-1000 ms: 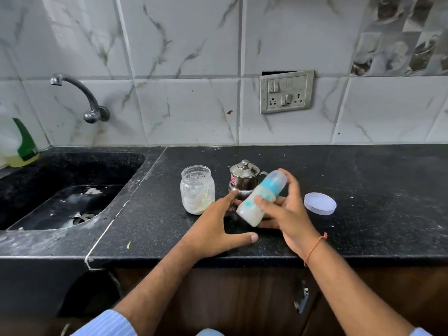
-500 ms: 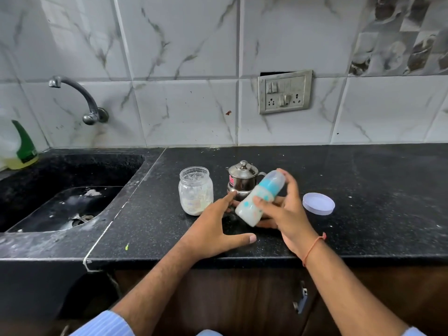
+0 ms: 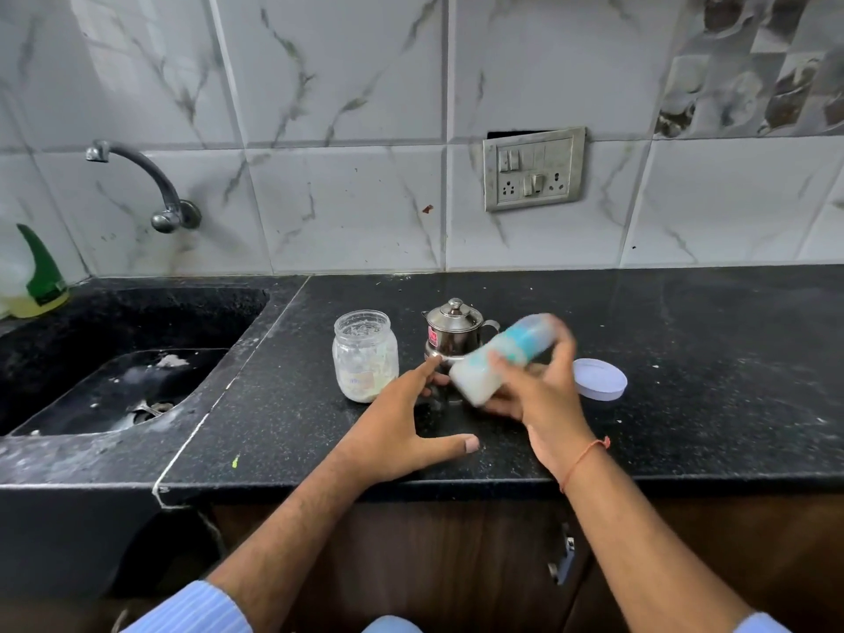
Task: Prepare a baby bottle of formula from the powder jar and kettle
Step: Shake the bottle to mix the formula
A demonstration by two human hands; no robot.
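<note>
My right hand (image 3: 539, 395) grips the baby bottle (image 3: 495, 360), which is tilted, capped in blue and holds white liquid; it is blurred by motion. It hangs just above the black counter (image 3: 685, 358), in front of the small steel kettle (image 3: 454, 333). My left hand (image 3: 402, 431) rests open on the counter, fingers spread, its fingertips near the kettle's base. The glass powder jar (image 3: 365, 356) stands open to the left of the kettle, with a little powder at its bottom.
The jar's white lid (image 3: 598, 379) lies on the counter to the right of my hand. A black sink (image 3: 114, 386) with a wall tap (image 3: 146, 180) is at the left. A green-capped bottle (image 3: 34, 276) stands at the far left. A switch plate (image 3: 534, 169) is on the tiled wall.
The bottle in my right hand has swung slightly, now blurred and tilted flatter. My left hand has stayed where it was on the counter.
</note>
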